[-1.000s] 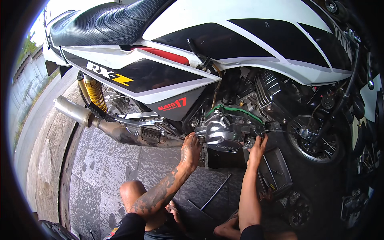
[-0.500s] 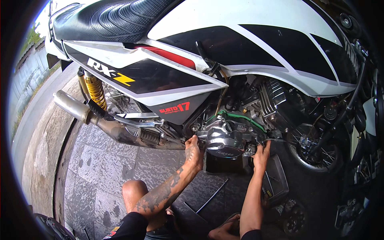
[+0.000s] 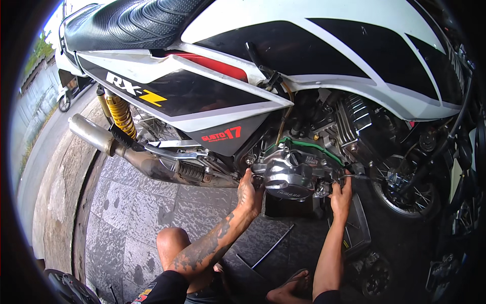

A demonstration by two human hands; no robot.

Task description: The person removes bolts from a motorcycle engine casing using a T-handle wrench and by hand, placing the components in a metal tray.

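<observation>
A polished metal engine side cover sits against the lower engine of a white and black motorcycle. My left hand grips the cover's left end, thumb pointing up along its edge and the other fingers hidden behind. At the opposite end my right hand holds the cover's lower right edge, its fingers bent upward around it. A bright green strip, like a gasket edge or thin hose, runs along the top of the cover. Beneath it, a dark open container stands on the floor.
A T-handle wrench lies on the grey tiles. A dark tray and a round metal part are at the right. The exhaust pipe extends left. A two-wheeler is on the road outside.
My right hand has shifted slightly, one finger now reaching higher at the cover's right end. My left hand keeps its grip. A two-wheeler has come into view on the road.
</observation>
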